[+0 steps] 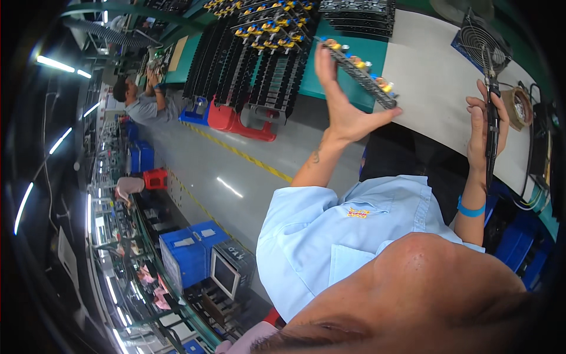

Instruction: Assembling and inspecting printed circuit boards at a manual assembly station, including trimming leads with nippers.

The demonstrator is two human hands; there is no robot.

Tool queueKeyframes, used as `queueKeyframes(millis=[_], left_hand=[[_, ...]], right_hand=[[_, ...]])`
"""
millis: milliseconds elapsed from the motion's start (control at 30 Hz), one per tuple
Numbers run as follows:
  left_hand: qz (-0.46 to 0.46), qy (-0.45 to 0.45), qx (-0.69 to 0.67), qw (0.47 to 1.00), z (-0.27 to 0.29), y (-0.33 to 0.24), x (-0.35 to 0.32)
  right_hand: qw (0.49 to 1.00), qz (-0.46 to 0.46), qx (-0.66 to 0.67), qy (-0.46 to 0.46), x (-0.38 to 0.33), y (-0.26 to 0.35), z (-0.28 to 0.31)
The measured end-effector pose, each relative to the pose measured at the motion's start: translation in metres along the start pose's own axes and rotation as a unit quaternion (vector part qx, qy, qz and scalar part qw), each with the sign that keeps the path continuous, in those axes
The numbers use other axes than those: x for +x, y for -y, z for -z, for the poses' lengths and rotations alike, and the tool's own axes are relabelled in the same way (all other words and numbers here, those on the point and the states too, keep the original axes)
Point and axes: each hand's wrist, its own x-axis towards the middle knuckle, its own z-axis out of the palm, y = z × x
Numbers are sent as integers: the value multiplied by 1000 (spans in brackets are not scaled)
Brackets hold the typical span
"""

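grey floor [247, 203] | yellow-black tape [236, 151] | red stool [221, 118] | tube lights [56, 64] (lit)

We see a round wire-guarded fan [475, 39] on the pale surface [413, 71], with a brown roll [519, 109] near it. Across the grey floor [203, 171] we follow a yellow-and-black stripe [236, 150] past a red stool [224, 119]. Farther off, we find a co-worker [141, 110] in a grey top, a blue crate [186, 259] beside a boxy monitor [225, 275], and bright tube lights [56, 64].
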Motion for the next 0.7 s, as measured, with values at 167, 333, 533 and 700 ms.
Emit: queueKeyframes(millis=[167, 333, 533, 700], left_hand=[[-1, -100, 109, 989, 82, -8, -7], [68, -210, 199, 955, 189, 25, 13], [61, -285, 132, 948, 293, 91, 44], [101, -252, -126, 954, 334, 118, 45]], right_hand=[[999, -20, -31, 11, -21, -2, -11], [998, -33, -49, 25, -41, -3, -21], [997, -42, -57, 32, -50, 1, -46], [994, -44, -93, 25, -54, 5, -64]])
